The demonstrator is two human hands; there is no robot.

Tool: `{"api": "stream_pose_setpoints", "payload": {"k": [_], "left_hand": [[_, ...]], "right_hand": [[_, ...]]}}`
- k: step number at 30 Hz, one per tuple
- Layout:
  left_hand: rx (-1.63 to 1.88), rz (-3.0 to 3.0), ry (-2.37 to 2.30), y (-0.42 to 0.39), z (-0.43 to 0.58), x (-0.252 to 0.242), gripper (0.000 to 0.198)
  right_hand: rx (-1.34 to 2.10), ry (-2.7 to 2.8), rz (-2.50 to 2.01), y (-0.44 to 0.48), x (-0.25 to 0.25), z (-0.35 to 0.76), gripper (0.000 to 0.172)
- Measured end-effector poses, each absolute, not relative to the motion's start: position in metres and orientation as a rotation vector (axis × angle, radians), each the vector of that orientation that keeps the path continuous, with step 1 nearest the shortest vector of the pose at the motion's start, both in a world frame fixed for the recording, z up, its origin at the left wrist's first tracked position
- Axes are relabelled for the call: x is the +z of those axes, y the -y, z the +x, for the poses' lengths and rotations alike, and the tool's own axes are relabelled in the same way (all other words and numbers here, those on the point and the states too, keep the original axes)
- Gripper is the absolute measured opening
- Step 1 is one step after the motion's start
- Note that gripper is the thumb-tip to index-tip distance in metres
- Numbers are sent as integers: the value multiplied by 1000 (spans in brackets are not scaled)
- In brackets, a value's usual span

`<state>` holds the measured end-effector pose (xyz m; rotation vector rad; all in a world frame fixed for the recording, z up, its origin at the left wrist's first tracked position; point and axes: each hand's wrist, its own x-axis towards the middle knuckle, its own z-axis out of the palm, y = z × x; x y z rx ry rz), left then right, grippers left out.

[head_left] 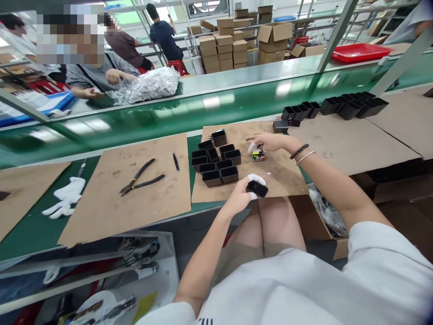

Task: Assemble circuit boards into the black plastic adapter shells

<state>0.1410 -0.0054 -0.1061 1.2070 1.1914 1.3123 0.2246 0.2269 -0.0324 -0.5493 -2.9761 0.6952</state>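
My left hand, with white finger covers, is wrapped round a black case over the front edge of the cardboard mat. Beyond it, my right hand is closed at a small circuit board with yellow and green parts, its fingers on the dark wires or pins at the board's top. Several open black cases stand grouped to the left of both hands. One case at the back of that group has a green piece near its top.
Pliers and a black tweezer-like tool lie on the left cardboard. A white glove is farther left. Rows of black cases stand at the right. Across the green belt, a person sits by a plastic-wrapped bundle.
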Motion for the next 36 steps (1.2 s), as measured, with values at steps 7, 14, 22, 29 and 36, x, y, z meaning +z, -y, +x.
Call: {"api": "stream_pose_setpoints", "payload": {"k": [7, 14, 22, 29, 36], "left_hand": [[1279, 1333, -1123, -39, 139, -107, 44], [1317, 1412, -1300, -11, 145, -122, 103], [1441, 1200, -1527, 1, 167, -115, 72], [1538, 1275, -1430, 27, 165, -74, 69], [1468, 1559, -1634, 58, 177, -40, 66]], "right_hand": [[354, 2832, -1186, -199, -33, 252, 27], [495, 2861, -1337, -190, -47, 214, 22], [1176, 2567, -1053, -210, -31, 257, 27], [1532, 1706, -561, -93, -42, 330, 70], [1137, 1849, -400, -26, -35, 351, 61]]}}
